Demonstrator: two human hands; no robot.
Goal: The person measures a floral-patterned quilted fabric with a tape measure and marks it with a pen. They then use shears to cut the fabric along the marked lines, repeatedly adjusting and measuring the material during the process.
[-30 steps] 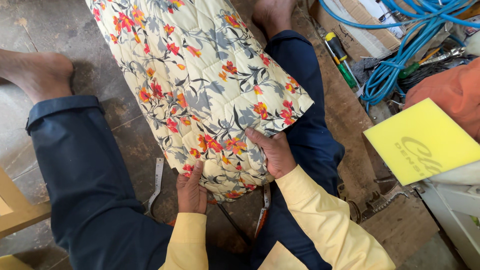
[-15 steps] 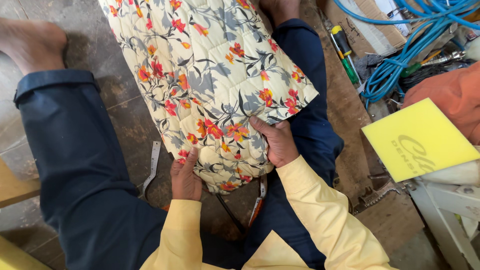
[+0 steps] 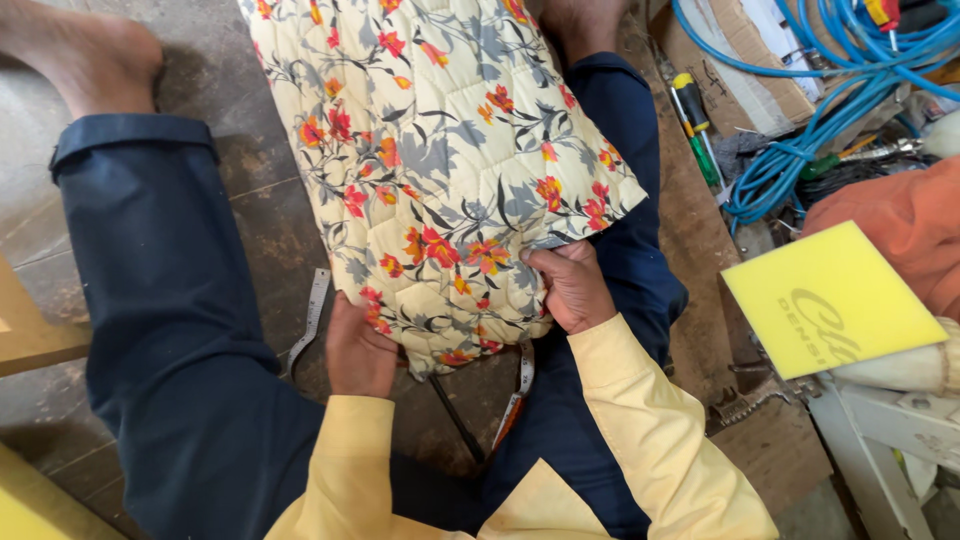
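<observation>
1. Quilting, soft and floral, is covering the cushion (image 3: 440, 170) I'm watching between both hands.
2. Left hand (image 3: 358, 350) is gripping its near edge; right hand (image 3: 572, 288) is pinching the corner.
3. Yellow foam sheet (image 3: 832, 298) is lying right of them, well apart.

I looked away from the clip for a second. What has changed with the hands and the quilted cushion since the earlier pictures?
Little has changed. The left hand and right hand keep their grip on the near end of the floral quilted cushion, which has shifted slightly up and to the left between the legs. The view has tilted a little too. The yellow foam sheet, blue hose and screwdriver lie as before.
</observation>
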